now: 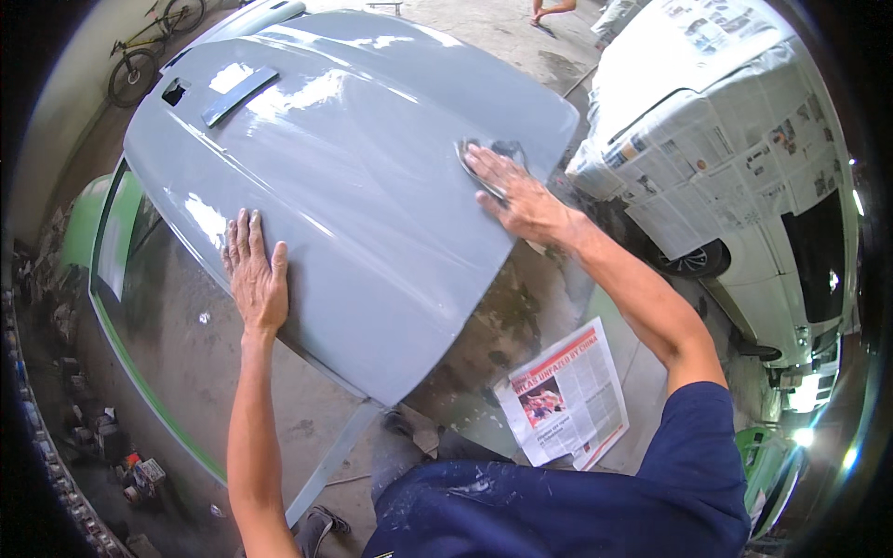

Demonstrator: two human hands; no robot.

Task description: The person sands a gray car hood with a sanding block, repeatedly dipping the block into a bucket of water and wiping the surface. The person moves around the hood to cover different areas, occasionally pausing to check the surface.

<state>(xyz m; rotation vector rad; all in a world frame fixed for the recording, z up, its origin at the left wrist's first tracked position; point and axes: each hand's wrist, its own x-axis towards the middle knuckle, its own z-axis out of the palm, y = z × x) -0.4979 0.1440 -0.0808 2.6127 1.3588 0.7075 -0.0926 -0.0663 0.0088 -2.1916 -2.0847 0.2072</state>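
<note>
A glossy, grey car hood (344, 214) lies in front of me, with bright reflections across it. My left hand (255, 279) rests flat on its near left part, fingers stretched and holding nothing. Farther right, my right hand (517, 195) presses a dark sheet that looks like sandpaper (463, 160) against the hood. The fingers cover most of the sheet, and its edge shows beside them. A long blue-grey block (240, 97) lies on the hood's far left, near a dark square opening (175, 91).
A newspaper sheet (567, 400) lies below my right forearm. To the right stands a white car (772, 270) partly covered with newspaper (726, 167). A green-edged frame (153, 395) extends at left. Bicycles (135, 76) lean by the far wall; a person's leg (556, 7) shows at the top.
</note>
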